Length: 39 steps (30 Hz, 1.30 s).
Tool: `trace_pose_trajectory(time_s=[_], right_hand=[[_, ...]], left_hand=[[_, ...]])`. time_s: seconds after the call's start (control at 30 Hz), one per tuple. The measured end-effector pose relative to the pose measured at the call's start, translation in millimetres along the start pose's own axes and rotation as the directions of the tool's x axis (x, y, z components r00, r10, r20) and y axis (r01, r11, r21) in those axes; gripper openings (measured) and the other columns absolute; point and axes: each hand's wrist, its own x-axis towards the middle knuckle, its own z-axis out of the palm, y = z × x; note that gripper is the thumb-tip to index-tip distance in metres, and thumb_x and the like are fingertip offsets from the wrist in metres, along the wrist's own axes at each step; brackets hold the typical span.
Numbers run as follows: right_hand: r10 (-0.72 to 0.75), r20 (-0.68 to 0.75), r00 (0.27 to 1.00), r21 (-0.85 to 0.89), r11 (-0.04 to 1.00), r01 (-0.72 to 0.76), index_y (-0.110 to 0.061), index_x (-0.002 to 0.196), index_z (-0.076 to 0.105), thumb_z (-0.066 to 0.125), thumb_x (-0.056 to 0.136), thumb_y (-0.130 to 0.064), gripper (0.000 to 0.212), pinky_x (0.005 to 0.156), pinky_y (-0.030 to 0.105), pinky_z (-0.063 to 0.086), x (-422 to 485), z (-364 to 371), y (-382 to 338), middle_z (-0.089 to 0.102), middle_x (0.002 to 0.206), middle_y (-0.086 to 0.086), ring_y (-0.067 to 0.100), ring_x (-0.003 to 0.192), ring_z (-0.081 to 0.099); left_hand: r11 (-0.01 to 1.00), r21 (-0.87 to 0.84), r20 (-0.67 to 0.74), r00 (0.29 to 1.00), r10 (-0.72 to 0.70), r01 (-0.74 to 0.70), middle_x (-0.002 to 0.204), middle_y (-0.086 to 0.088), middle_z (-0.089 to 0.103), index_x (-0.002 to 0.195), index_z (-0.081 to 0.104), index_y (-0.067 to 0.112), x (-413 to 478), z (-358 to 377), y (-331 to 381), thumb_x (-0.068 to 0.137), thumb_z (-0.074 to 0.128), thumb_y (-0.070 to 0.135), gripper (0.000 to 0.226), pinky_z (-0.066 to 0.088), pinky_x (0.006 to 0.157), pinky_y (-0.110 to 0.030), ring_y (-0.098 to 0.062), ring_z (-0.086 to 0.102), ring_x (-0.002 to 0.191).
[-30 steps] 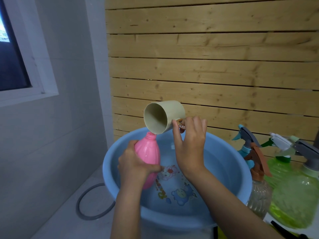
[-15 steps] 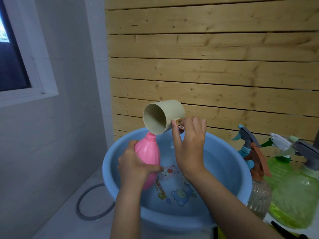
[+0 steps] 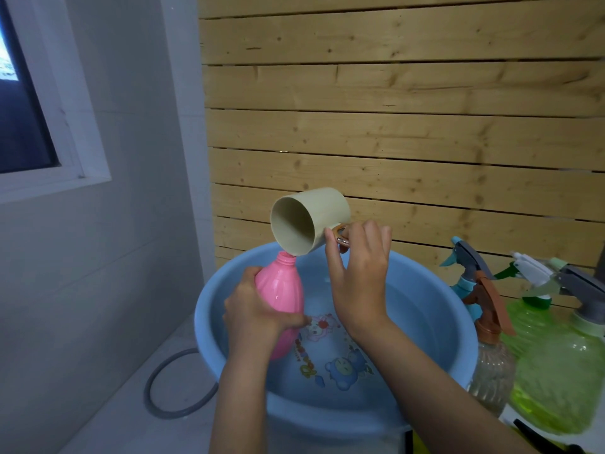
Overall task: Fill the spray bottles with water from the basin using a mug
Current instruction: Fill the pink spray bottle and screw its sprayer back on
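Observation:
My left hand (image 3: 253,314) grips a pink spray bottle (image 3: 281,291) without its cap, tilted over the blue basin (image 3: 458,326). My right hand (image 3: 358,273) pinches the brown handle of a beige mug (image 3: 309,224). The mug is tipped on its side, its lower rim touching the pink bottle's open neck. Water fills the basin, and cartoon prints show on its bottom.
Right of the basin stand a clear bottle with a brown sprayer (image 3: 491,362), a blue sprayer head (image 3: 465,257) and two green bottles (image 3: 563,378) with spray heads. A wooden slat wall rises behind. A grey hose loop (image 3: 170,398) lies on the floor at left.
The mug has tipped very slightly further; both hands and the pink bottle stay in place.

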Motion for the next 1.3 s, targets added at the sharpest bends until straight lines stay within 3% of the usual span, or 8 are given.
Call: trace_pose_trajectory(time_s=[0.5,0.67,1.0,1.3], right_hand=[[-0.009,0.005,1.000,-0.004,1.000,0.009,-0.005,0.078,0.054,0.053,0.093,-0.024,0.024,0.069,0.030,0.036,-0.4,0.3,-0.8,0.050,0.077,0.007,0.017,0.080,0.035],[-0.016,0.002,1.000,-0.008,1.000,0.016,-0.006,0.078,0.054,0.054,0.092,-0.023,0.022,0.069,0.028,0.035,-0.2,0.0,-1.5,0.050,0.077,0.007,0.017,0.080,0.035],[-0.028,-0.026,0.999,0.002,1.000,0.028,-0.006,0.077,0.054,0.056,0.090,-0.020,0.020,0.070,0.022,0.030,0.3,-1.2,-2.8,0.050,0.077,0.007,0.015,0.080,0.034],[-0.063,-0.048,0.997,0.011,0.998,0.063,-0.005,0.077,0.055,0.060,0.089,-0.017,0.018,0.069,0.024,0.032,0.9,-1.7,-3.2,0.052,0.077,0.007,0.016,0.080,0.035]], left_hand=[[1.000,0.002,0.002,1.000,0.001,-0.001,0.113,0.000,0.053,0.122,0.048,0.021,-0.6,0.1,0.0,0.043,0.093,0.028,0.092,0.043,0.076,-0.031,-0.025,0.050,0.105],[1.000,-0.005,-0.002,1.000,0.002,-0.002,0.110,0.003,0.051,0.121,0.048,0.022,-0.6,0.0,0.1,0.042,0.094,0.029,0.092,0.042,0.074,-0.030,-0.017,0.043,0.094],[1.000,-0.018,-0.008,1.000,0.000,0.000,0.114,0.002,0.053,0.123,0.048,0.021,-2.2,-0.4,1.7,0.045,0.093,0.027,0.090,0.039,0.072,-0.029,-0.015,0.043,0.094],[1.000,-0.003,-0.011,1.000,0.000,0.000,0.110,0.003,0.052,0.122,0.048,0.021,-1.4,-0.6,1.8,0.045,0.093,0.028,0.090,0.039,0.072,-0.029,-0.015,0.043,0.093]])
